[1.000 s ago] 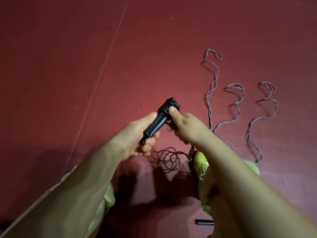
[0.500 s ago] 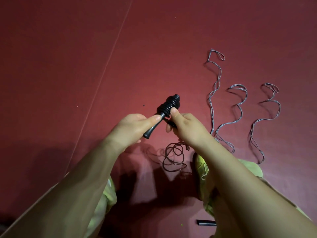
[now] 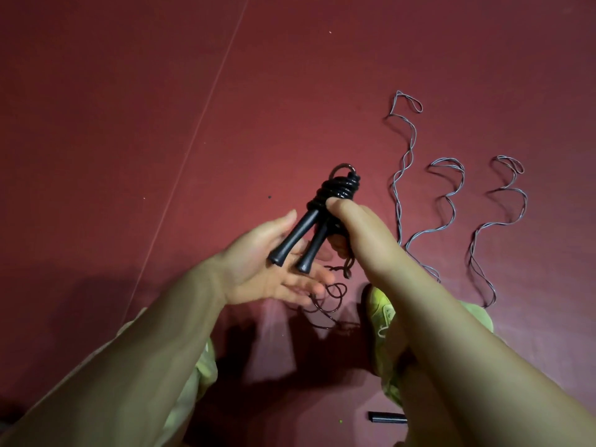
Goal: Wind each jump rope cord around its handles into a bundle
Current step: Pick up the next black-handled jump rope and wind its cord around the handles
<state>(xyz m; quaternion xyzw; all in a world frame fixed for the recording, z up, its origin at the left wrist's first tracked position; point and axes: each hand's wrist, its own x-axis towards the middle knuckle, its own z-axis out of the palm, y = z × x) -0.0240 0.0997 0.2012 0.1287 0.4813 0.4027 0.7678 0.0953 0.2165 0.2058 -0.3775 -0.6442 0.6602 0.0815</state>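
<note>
Now both handles show, splayed apart at their butt ends, where a moment ago I saw only one, and the left hand that was pinching a handle has let go and flattened out, palm up, fingers straight and together under the butts. Whether those butts touch my palm I can't tell. Right hand has the bundle: thumb pressed up against the black coils, fingers curled round behind the handles, clamped tight. Coils are stacked at the far end of the handles, one small loop sticking out past the top. Loose cord hangs from under my right hand and lies in messy rings on the red floor, fewer rings than before. Off to the right, three grey ropes snake across the floor, well apart from my hands. Green shoe sits just below my right forearm, and a short dark bar lies near the bottom edge.
</note>
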